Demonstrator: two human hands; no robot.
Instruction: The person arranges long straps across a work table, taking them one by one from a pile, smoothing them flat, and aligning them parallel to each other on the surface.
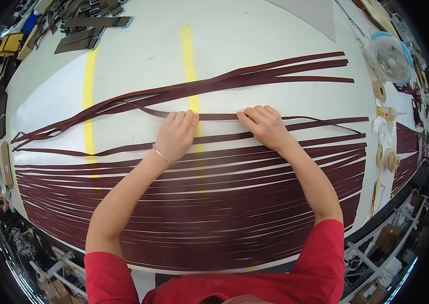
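Note:
Between my two hands runs a dark maroon strap (218, 117), stretched level just above or on the white table. My left hand (178, 133) pinches it near the middle, a thin bangle at the wrist. Farther right, my right hand (263, 126) grips the same strap, its free end trailing off to the right. Beyond my hands lies a loose bundle of maroon straps (199, 87), fanned apart at its right end. Nearer my body, many more maroon straps (224, 202) lie side by side in a wide sheet.
Olive straps with buckles (85, 30) are piled at the far left. Yellow tape lines (188, 50) cross the white table (138, 61). A small fan (390, 58) and tape rolls (390, 161) stand along the right edge. Metal-framed shelves (384, 243) are at the lower right.

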